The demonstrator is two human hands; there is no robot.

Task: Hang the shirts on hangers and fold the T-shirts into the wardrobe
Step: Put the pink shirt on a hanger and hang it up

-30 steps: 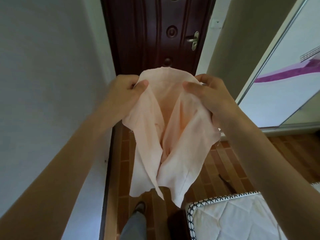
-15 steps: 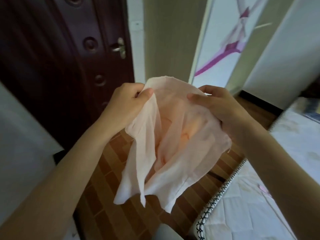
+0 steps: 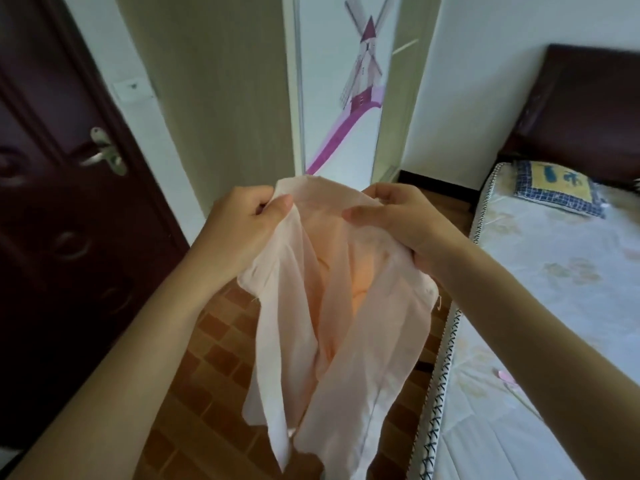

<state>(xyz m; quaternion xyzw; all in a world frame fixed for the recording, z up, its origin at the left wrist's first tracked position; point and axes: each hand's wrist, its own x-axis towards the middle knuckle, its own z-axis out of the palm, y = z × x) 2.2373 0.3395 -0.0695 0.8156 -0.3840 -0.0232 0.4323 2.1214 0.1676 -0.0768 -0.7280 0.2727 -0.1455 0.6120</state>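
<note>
A thin pale pink shirt [image 3: 332, 327] hangs in front of me, held up by its top edge with its front open toward me. My left hand [image 3: 242, 230] pinches the left side of the top between thumb and fingers. My right hand [image 3: 398, 220] grips the right side. The fabric droops down over the brown tiled floor. The wardrobe [image 3: 221, 81] stands straight ahead with beige panels and a sliding door [image 3: 346, 81] bearing a purple windmill picture. No hanger is in view.
A dark brown entry door [image 3: 62, 202] with a metal handle [image 3: 104, 157] fills the left. A bed with a white patterned mattress [image 3: 554, 306] lies at the right, with a blue-and-yellow pillow [image 3: 557, 188] and a dark headboard [image 3: 581, 112]. Brown tile floor [image 3: 207, 341] runs between them.
My view has swung to the right, from the entry door toward the wardrobe and bed. Both hands keep the same grip on the pink shirt.
</note>
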